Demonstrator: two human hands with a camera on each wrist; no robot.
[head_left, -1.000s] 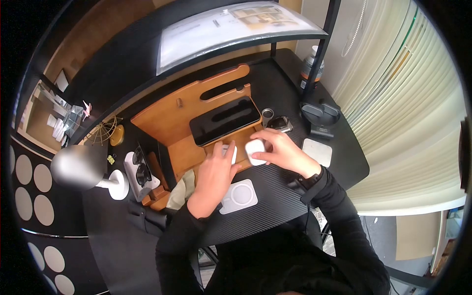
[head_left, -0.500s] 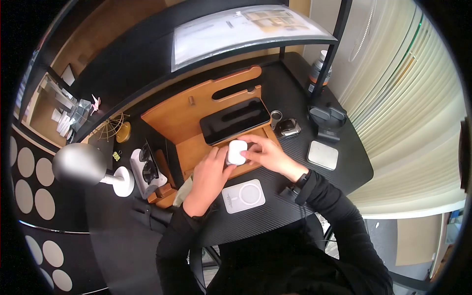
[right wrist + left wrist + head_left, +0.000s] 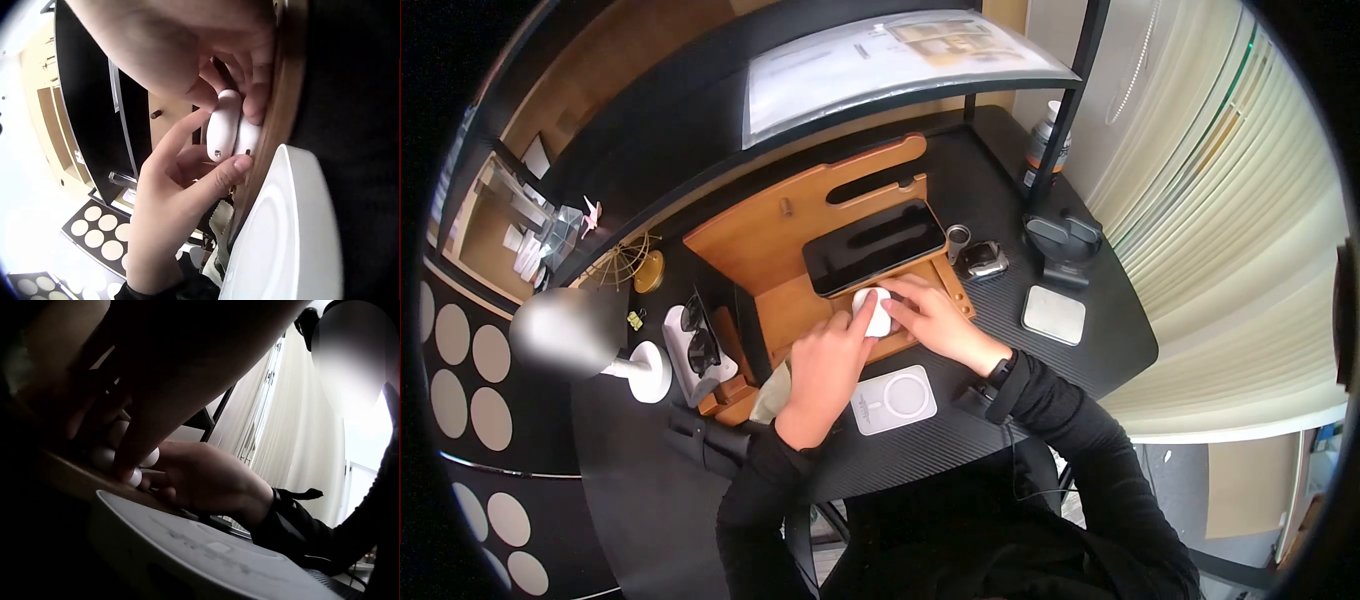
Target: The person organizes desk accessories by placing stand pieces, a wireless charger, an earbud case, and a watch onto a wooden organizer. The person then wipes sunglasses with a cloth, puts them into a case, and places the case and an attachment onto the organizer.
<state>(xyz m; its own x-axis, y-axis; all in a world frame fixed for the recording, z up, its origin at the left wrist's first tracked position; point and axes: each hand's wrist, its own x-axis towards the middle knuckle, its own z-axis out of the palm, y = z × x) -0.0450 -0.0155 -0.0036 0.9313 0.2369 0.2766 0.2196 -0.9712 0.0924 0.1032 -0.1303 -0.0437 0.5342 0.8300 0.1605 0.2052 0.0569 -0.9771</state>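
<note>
going left to right in the head view, there's a white lamp (image 3: 565, 335), then sunglasses (image 3: 703, 352) lying in a pale tray (image 3: 722, 371), then a greenish cloth (image 3: 773, 394) right by the left hand (image 3: 825, 370). that hand has its index finger on the stacked white cases (image 3: 879, 322) and its thumb against the lower one, so it's pinching the pair. they sit at the front of the wooden stand (image 3: 750, 240), just ahead of the black phone (image 3: 875, 245). a pad with a ring on it (image 3: 866, 408) lies closer to the person. the right hand (image 3: 945, 325) pinches the same cases from the other side, thumb on the upper one. further right, a flat pale square (image 3: 1054, 315) and a black holder (image 3: 1065, 245).
</note>
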